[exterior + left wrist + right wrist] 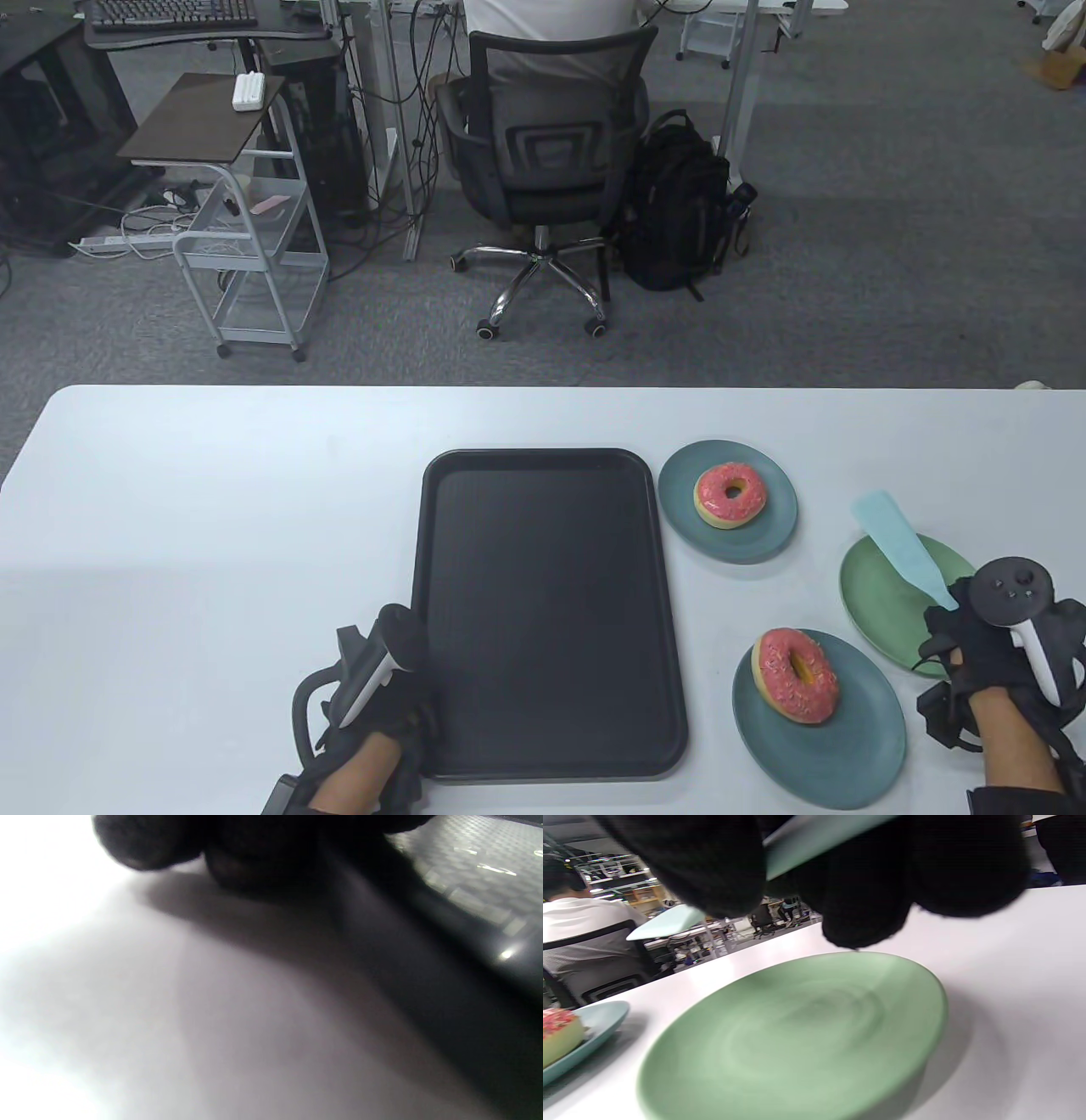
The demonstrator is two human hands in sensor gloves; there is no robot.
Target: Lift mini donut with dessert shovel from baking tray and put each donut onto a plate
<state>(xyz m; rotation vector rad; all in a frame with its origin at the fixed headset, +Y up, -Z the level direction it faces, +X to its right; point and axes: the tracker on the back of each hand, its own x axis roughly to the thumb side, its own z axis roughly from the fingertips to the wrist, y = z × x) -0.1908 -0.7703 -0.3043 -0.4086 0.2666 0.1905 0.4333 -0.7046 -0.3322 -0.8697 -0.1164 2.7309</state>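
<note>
- At the near edge of the table view two gloved hands come in: the left hand [373, 730] lies at the near left corner of the baking tray [547, 615]. Whether its fingers curl over the rim cannot be told; the left wrist view is dark and blurred.
- The white table [212, 526] carries everything, with the black baking tray at its middle. No donut is seen on the tray.
- Right of the tray, three plates are laid out: a near blue plate [840, 747], a green plate [882, 594] further right, and a far blue plate [755, 531] just beside the tray's far right corner.
- A pink-iced donut [796, 675] rests on the near blue plate and a second donut [730, 495] on the far one. The green plate is bare.
- The right hand [993, 654] is closed around the handle of the pale blue dessert shovel [895, 543], so its grip is firm on the tool; the blade is held above the green plate's far edge, pointing away and carrying nothing.
- With the tray seemingly cleared, the transfer is judged nearly or fully done. If the shovel is to be set down, the blade should be kept level and clear of the plate rims so that neither donut is knocked.
</note>
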